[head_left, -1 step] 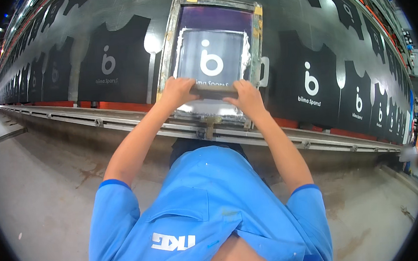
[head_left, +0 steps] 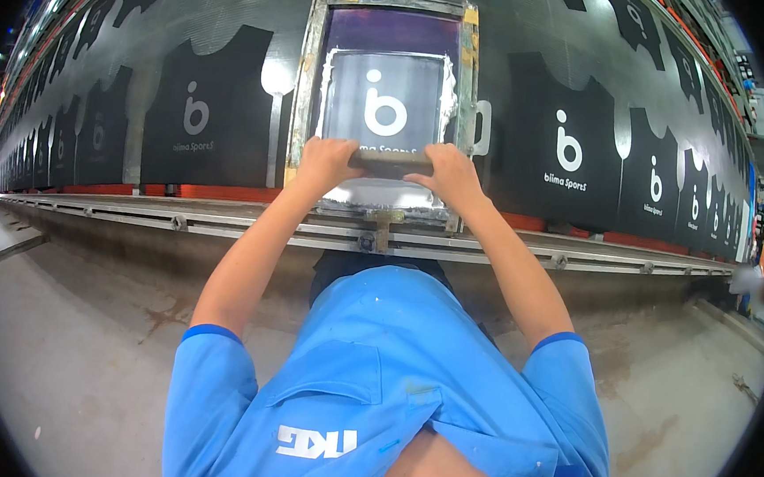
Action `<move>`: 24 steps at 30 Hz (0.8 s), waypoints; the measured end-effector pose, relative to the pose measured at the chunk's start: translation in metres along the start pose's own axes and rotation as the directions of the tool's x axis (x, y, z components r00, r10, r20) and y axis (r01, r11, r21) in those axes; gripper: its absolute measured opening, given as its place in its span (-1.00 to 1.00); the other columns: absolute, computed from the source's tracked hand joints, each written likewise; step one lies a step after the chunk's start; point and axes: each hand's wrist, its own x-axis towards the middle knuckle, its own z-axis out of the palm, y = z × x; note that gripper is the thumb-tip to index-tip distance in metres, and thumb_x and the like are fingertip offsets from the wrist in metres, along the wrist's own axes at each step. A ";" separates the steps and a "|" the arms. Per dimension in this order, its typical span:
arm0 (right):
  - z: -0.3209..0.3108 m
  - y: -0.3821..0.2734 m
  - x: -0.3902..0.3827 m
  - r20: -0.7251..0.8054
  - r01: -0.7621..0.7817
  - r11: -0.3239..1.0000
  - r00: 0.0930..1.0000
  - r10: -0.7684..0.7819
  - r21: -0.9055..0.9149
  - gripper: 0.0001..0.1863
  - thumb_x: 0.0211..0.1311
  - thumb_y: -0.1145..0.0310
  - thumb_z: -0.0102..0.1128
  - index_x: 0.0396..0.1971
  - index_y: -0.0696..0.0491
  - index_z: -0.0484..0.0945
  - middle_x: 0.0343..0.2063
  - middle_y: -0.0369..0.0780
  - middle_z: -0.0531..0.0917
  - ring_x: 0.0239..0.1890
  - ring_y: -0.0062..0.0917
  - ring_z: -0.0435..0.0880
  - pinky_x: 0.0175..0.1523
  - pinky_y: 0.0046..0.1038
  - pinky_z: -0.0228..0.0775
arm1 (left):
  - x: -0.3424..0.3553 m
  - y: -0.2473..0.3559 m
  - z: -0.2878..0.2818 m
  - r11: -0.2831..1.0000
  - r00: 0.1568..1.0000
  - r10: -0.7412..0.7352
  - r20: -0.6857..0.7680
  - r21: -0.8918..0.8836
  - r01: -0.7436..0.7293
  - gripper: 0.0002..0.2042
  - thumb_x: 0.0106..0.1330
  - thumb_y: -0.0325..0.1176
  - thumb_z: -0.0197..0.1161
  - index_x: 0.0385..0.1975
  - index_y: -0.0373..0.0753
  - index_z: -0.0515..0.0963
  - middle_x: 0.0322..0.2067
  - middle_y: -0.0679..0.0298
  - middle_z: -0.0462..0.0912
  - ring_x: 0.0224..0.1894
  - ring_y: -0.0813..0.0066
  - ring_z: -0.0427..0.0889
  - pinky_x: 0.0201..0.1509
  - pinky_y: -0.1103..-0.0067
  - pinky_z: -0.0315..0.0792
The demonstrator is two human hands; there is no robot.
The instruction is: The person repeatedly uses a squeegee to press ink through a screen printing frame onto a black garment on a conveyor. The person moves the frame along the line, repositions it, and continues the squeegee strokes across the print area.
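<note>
Head view: dark squeegee bar point(head_left: 392, 162) is held across lower part of screen frame point(head_left: 469, 73), upper centre of picture. Bar's left end is gripped by left hand point(head_left: 330, 161), fingers closed over it; right end is gripped by right hand point(head_left: 450, 173), thumb laid along near side. White ink point(head_left: 377, 194) is pooled below bar. 1 white logo point(head_left: 386, 114) is seen above it. Dark shirt panels point(head_left: 234, 89) are laid out at upper left and right.
</note>
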 end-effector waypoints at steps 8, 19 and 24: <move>0.008 0.042 0.062 0.530 -0.276 0.961 0.815 0.234 0.000 -0.11 -0.15 -0.40 0.53 -0.26 0.27 0.70 -0.35 0.04 0.74 -0.25 -0.16 0.76 -0.10 -0.21 0.58 | 0.069 -0.028 0.011 0.981 0.855 -0.091 0.510 -0.103 0.166 -0.29 -0.25 0.32 0.63 -0.27 -0.21 0.77 -0.38 0.06 0.78 -0.25 0.07 0.78 -0.13 0.30 0.62; -0.044 0.134 0.097 -0.426 -0.430 0.842 0.728 0.537 0.327 -0.68 0.39 0.18 0.28 -0.06 0.10 0.65 -0.19 -0.08 0.73 -0.12 -0.27 0.73 0.03 -0.26 0.53 | 0.241 -0.081 -0.075 0.989 0.982 -0.051 0.184 -0.124 0.075 -0.34 -0.15 0.28 0.59 -0.21 -0.18 0.77 -0.32 0.14 0.79 -0.18 0.10 0.77 -0.05 0.31 0.60; -0.003 0.123 0.069 -0.054 -0.578 0.549 0.657 0.752 0.604 -0.62 0.56 0.08 0.09 0.02 0.07 0.65 -0.54 -0.23 0.65 -0.55 -0.58 0.63 -0.33 -0.45 0.48 | 0.281 -0.109 -0.065 0.993 0.969 -0.070 0.236 -0.076 0.090 -0.28 -0.07 0.24 0.56 0.05 -0.11 0.69 -0.02 0.22 0.74 0.13 0.15 0.65 0.15 0.27 0.52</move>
